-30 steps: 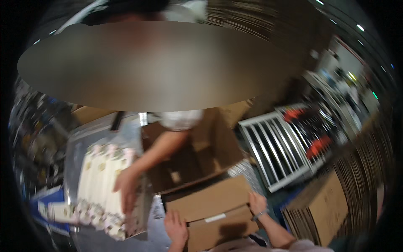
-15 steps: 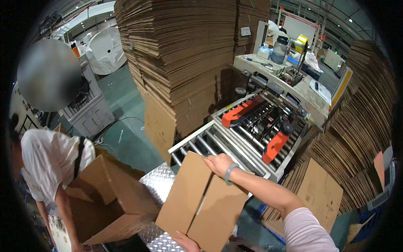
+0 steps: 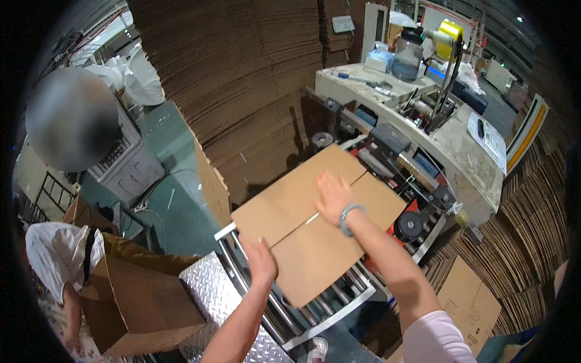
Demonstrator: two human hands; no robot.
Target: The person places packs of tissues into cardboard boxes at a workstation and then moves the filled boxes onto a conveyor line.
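Observation:
A closed brown cardboard box lies on the roller conveyor, its top flaps meeting in a seam. My right hand is pressed flat on the seam near the middle of the top, fingers spread, a blue bracelet on the wrist. My left hand holds the box's near left edge. The far end of the box sits at the mouth of a box-taping machine.
A tall stack of flat cardboard rises behind the conveyor. A co-worker in white bends over an open brown box at the lower left. A diamond-plate metal surface adjoins the rollers. More flat cardboard is stacked on the right.
The box was tilted in my hands over the rollers; now it lies flat on the conveyor. My right hand has gone from its far edge to its top. The view has turned right, toward the machine.

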